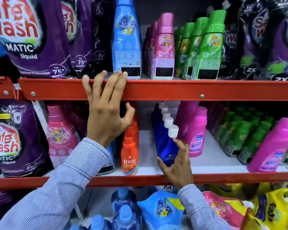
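Red shelf rail (pixel 156 90) up top: the left hand (pixel 106 113) lies open across it, fingertips just beside the light blue bottle (pixel 126 44). Below, on the middle shelf (pixel 206 161), the right hand (pixel 175 161) clasps the tilted dark blue bottle (pixel 163 143) between thumb and fingers.

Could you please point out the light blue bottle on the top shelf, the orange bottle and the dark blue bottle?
light blue bottle (pixel 126 42): head view, label.
orange bottle (pixel 129 161): head view, label.
dark blue bottle (pixel 163 143): head view, body.
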`<control>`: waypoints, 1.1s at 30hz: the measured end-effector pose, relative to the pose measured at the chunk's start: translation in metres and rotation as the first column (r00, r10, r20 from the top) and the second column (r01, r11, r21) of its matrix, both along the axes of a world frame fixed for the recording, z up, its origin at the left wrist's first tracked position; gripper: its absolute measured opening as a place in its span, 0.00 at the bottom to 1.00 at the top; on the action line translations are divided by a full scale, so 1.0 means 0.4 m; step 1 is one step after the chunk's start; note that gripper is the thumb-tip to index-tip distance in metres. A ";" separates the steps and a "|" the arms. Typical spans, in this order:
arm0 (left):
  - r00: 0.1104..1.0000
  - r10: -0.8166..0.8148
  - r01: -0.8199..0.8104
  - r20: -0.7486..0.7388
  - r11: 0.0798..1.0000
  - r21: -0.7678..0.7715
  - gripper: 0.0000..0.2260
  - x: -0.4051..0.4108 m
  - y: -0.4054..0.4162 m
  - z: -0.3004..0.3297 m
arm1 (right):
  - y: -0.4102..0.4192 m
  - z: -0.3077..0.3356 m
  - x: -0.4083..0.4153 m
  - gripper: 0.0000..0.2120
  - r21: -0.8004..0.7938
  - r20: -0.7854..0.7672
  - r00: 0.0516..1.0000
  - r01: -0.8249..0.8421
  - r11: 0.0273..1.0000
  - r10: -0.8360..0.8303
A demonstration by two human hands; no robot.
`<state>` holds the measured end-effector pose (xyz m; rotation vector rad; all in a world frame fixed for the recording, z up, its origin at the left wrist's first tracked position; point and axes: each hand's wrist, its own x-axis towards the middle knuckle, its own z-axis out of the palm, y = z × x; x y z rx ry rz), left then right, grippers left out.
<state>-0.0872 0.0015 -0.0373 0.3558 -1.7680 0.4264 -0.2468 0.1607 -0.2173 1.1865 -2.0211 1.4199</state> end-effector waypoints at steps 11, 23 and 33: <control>1.000 0.011 -0.012 0.020 0.998 0.067 0.34 0.000 0.031 0.001 | 0.022 -0.001 0.005 0.35 0.033 0.014 1.000 -0.003 0.999 0.002; 0.765 -0.462 0.319 0.450 0.877 0.359 0.29 -0.140 0.361 -0.428 | 0.284 -0.037 -0.136 0.27 -0.221 0.158 0.905 0.423 0.879 -0.396; 0.601 -0.458 0.089 0.656 0.853 0.514 0.31 -0.236 0.411 -0.541 | 0.437 -0.038 -0.334 0.46 -0.111 0.406 0.700 0.676 0.728 -0.588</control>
